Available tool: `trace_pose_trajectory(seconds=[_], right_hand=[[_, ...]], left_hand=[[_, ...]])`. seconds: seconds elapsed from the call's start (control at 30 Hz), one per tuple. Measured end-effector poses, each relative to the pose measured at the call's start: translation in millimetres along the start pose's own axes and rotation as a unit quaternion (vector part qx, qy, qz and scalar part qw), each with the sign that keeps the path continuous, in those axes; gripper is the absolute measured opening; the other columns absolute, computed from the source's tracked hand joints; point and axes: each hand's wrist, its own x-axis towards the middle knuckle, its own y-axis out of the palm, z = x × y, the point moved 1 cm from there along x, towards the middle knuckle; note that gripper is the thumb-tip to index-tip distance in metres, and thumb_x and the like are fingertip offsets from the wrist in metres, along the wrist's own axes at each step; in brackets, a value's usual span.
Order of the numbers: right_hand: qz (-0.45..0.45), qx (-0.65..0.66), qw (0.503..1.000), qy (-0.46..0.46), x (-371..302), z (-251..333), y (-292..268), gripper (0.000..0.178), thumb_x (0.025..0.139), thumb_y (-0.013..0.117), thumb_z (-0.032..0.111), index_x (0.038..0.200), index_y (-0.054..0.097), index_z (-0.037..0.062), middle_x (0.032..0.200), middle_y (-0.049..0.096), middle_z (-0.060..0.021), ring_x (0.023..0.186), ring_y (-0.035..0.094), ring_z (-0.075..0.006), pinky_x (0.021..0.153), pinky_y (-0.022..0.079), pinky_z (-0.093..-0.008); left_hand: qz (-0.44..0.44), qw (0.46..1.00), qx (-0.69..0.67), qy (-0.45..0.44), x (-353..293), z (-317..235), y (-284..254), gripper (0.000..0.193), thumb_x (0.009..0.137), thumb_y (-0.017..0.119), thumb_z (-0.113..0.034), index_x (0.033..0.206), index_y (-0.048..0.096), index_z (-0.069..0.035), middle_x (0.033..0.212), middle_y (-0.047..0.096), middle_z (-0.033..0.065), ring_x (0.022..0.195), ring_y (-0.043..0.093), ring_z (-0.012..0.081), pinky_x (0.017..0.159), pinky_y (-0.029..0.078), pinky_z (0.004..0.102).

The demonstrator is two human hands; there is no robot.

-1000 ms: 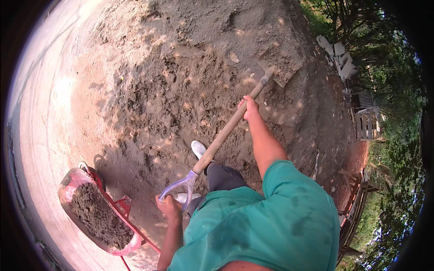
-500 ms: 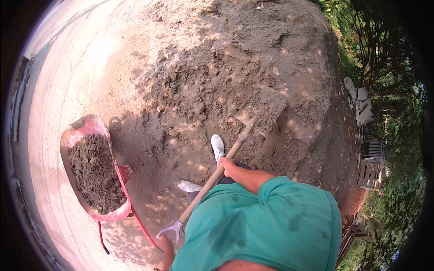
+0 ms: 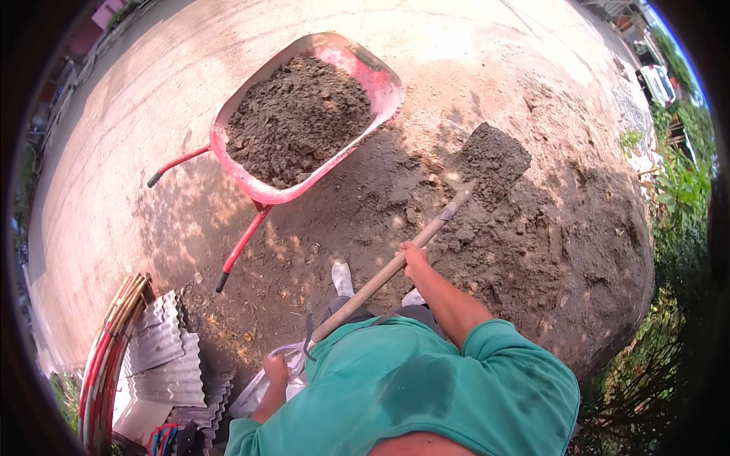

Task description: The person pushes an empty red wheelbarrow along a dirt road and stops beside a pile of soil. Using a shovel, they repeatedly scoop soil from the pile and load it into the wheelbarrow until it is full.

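I hold a long-handled shovel (image 3: 365,292) slantwise across my front. My left hand (image 3: 277,370) is closed on its pale D-shaped grip by my left hip. Further along, my right hand (image 3: 413,257) wraps round the wooden shaft. A heap of damp dark soil (image 3: 496,156) covers the blade at the far end, hiding most of the metal. Left of the blade stands a red wheelbarrow (image 3: 255,186), its tray piled with the same soil (image 3: 300,118) and its handles pointing toward the lower left.
Loose dug soil (image 3: 532,251) spreads to the right of my white boots (image 3: 342,278). Corrugated sheets (image 3: 163,357) and a bundle of red and tan poles (image 3: 106,365) lie at lower left. Greenery (image 3: 673,190) borders the right; a white vehicle (image 3: 657,85) is far right.
My view and body have turned left, so the wheelbarrow now appears nearer the middle. The shovel blade, earlier sunk in the soil, has come up loaded. Both hands keep their hold.
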Motion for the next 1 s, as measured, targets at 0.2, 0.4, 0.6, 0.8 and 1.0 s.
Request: trace_pose_trajectory(seconds=[0.2, 0.4, 0.6, 0.8, 1.0], right_hand=[[0.129, -0.168, 0.969, -0.13, -63.0, -17.5, 101.4, 0.062, 0.068, 0.066, 0.002, 0.12, 0.033, 0.0027, 0.096, 0.052, -0.0142, 0.076, 0.058, -0.0254, 0.068, 0.051, -0.0394], [0.113, -0.313, 0.907, -0.258, -79.9, -24.5, 136.9, 0.07, 0.062, 0.072, 0.01, 0.121, 0.036, -0.0012, 0.1, 0.054, -0.0144, 0.09, 0.055, -0.0251, 0.079, 0.047, -0.0365], [0.173, -0.237, 0.927, -0.233, -110.5, 13.0, 111.9, 0.062, 0.065, 0.072, 0.011, 0.116, 0.039, -0.0015, 0.096, 0.054, -0.0137, 0.087, 0.057, -0.0239, 0.076, 0.049, -0.0363], [0.171, 0.142, 0.973, -0.062, -24.3, 59.7, 11.2, 0.032, 0.073, 0.063, 0.003, 0.098, 0.043, 0.0033, 0.088, 0.053, -0.0115, 0.077, 0.058, -0.0245, 0.072, 0.054, -0.0433], [0.004, 0.333, 0.943, -0.016, 45.4, 80.1, -56.3, 0.013, 0.078, 0.061, 0.009, 0.082, 0.049, 0.0051, 0.065, 0.05, -0.0045, 0.057, 0.054, -0.0189, 0.055, 0.048, -0.0368]], left_hand=[[0.114, 0.914, 0.356, 0.158, -27.5, 146.2, -3.0, 0.013, 0.072, 0.056, -0.012, 0.072, 0.063, -0.001, 0.06, 0.056, 0.0116, 0.053, 0.057, 0.0237, 0.049, 0.048, 0.0378], [0.26, 0.961, 0.076, -0.054, -54.7, 158.8, 8.5, 0.036, 0.072, 0.066, -0.022, 0.087, 0.064, 0.01, 0.071, 0.064, 0.0143, 0.063, 0.061, 0.0203, 0.055, 0.046, 0.0345], [0.214, 0.966, 0.118, -0.081, -16.7, 144.4, -6.7, 0.035, 0.07, 0.065, -0.024, 0.078, 0.064, 0.01, 0.071, 0.064, 0.0168, 0.065, 0.063, 0.0217, 0.057, 0.048, 0.0349], [0.01, 0.989, 0.094, 0.113, 77.2, 38.3, -20.8, 0.022, 0.069, 0.059, -0.017, 0.078, 0.059, 0.003, 0.065, 0.059, 0.0148, 0.055, 0.058, 0.0249, 0.052, 0.045, 0.0365], [0.058, 0.953, -0.105, 0.277, 85.0, -170.4, 6.5, 0.006, 0.075, 0.055, -0.006, 0.077, 0.05, -0.001, 0.065, 0.05, 0.0044, 0.052, 0.049, 0.012, 0.045, 0.038, 0.0276]])
